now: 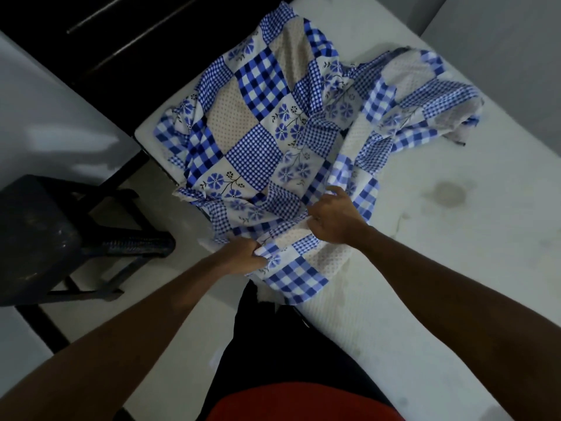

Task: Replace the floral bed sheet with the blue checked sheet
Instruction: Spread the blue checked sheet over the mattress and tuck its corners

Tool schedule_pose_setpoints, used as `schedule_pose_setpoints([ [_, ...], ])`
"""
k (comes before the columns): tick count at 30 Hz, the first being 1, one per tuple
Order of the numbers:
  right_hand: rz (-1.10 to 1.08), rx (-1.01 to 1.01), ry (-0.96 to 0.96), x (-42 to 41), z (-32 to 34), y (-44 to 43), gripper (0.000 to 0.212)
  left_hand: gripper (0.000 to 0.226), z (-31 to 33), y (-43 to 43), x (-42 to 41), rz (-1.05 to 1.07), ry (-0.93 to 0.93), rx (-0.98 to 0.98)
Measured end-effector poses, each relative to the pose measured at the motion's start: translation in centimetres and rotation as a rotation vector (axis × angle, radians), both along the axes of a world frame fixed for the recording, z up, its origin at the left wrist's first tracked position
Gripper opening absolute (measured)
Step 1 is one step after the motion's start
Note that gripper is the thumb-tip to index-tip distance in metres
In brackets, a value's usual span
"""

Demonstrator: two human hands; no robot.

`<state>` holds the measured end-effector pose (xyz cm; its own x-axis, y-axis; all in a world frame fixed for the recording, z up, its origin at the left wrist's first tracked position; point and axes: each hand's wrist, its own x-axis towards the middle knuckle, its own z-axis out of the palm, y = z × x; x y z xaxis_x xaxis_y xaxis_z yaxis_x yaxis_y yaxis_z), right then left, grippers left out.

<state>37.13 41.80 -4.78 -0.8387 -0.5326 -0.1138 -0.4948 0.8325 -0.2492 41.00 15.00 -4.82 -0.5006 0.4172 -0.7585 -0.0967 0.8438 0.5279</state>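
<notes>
While blue checked sheet (258,141) lies bunched on mattress (455,238), left hand (241,258) fingers (257,253) clench near hem, right hand (334,220) fingers (334,194) pinch fold beside: likely seeking edge before spreading.

sheet (258,117) on mattress (455,238), probable stool (36,235) to left

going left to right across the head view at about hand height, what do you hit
dark stool → left hand, gripping the blue checked sheet → right hand, gripping it too → dark stain on the bare mattress
</notes>
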Motion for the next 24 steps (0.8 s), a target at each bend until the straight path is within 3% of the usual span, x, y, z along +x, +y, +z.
schedule_pose_setpoints([
  [3,0.066,0.144,-0.267,1.8,0.8,0.3,0.027,0.05,1.2,2.1,1.5,0.028,-0.094,0.009],
  [7,0.156,0.388,-0.501,3.6,1.8,1.1,0.044,0.04,2.0,4.3,3.7,-0.018,-0.099,-0.056],
  [10,0.137,0.537,-0.456,5.1,1.4,2.5,0.03,0.012,2.7,6.2,5.6,0.071,-0.111,0.007],
  [12,0.054,0.451,-0.372,6.0,1.4,3.9,0.019,0.049,2.9,7.5,6.9,0.12,-0.127,0.06],
  [14,-0.009,0.382,-0.338,6.8,1.8,5.4,0.014,0.04,2.8,8.6,8.5,0.093,-0.116,0.077],
  [16,-0.031,0.452,-0.314,7.7,2.1,7.0,0.016,0.02,2.3,9.8,10.2,0.081,-0.123,0.053],
  [20,-0.152,0.704,-0.335,10.8,2.9,10.2,0.019,0.032,2.1,13.2,13.3,0.1,-0.115,0.077],
  [24,-0.449,0.712,-0.415,15.2,4.1,14.0,0.018,0.046,1.3,17.4,17.6,-0.005,-0.07,0.068],
])
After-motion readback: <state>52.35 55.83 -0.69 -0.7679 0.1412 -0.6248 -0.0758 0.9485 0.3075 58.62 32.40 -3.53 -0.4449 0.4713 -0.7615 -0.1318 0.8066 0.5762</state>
